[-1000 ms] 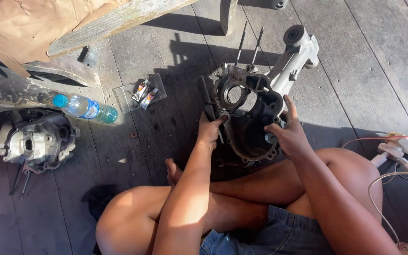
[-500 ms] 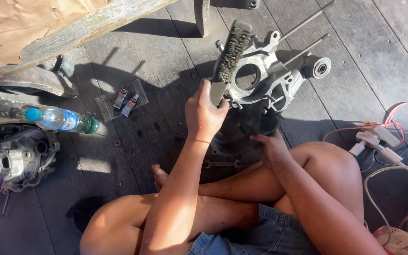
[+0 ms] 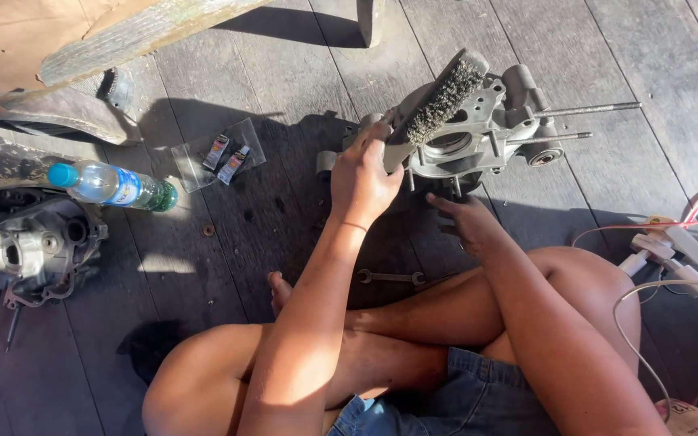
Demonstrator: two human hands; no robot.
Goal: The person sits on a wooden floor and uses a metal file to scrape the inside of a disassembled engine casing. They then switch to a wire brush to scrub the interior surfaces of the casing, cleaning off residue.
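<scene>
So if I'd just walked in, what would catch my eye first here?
Probably the wire brush gripped in the left hand, its bristles against a grey metal engine casing at top centre, which the right hand steadies from below. Next, the clear plastic water bottle lying on the wooden plank floor at left, above another engine part.

water bottle (image 3: 115, 186) | spanner (image 3: 389, 278) | second engine casing (image 3: 30, 250); floorboards (image 3: 607, 48)
</scene>
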